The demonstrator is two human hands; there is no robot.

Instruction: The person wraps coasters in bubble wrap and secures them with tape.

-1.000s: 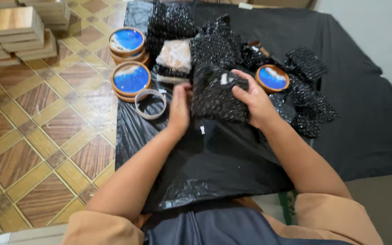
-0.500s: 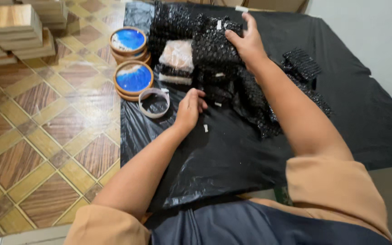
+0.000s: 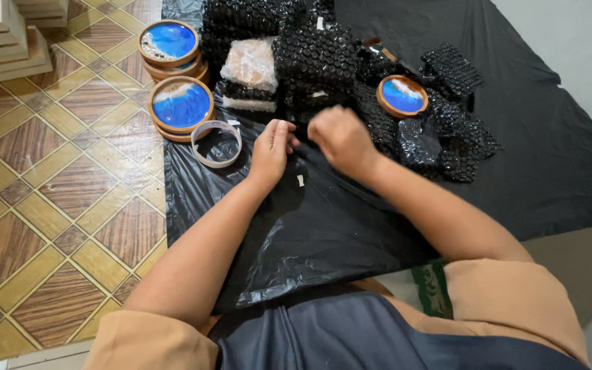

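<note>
My left hand (image 3: 272, 147) rests on the black plastic sheet (image 3: 323, 233) with its fingers curled down, just right of a roll of clear tape (image 3: 216, 144). My right hand (image 3: 340, 140) hovers beside it, fingers closed, the knuckles almost touching the left fingertips. I see nothing held in either hand. Just beyond them stands a bundle wrapped in black bubble wrap (image 3: 316, 58), among more such bundles. A small white scrap of tape (image 3: 301, 180) lies on the sheet below my hands.
Round wooden-rimmed discs with blue tops sit at the left (image 3: 181, 106), in a stack behind (image 3: 168, 42), and on the right (image 3: 401, 96). A pale wrapped packet (image 3: 250, 65) lies between them. Wooden boards (image 3: 8, 41) are stacked on the tiled floor (image 3: 49, 205).
My right hand carried a black wrapped bundle to the pile at the back, let it go, and came back beside my left hand. The left hand stayed near the tape roll.
</note>
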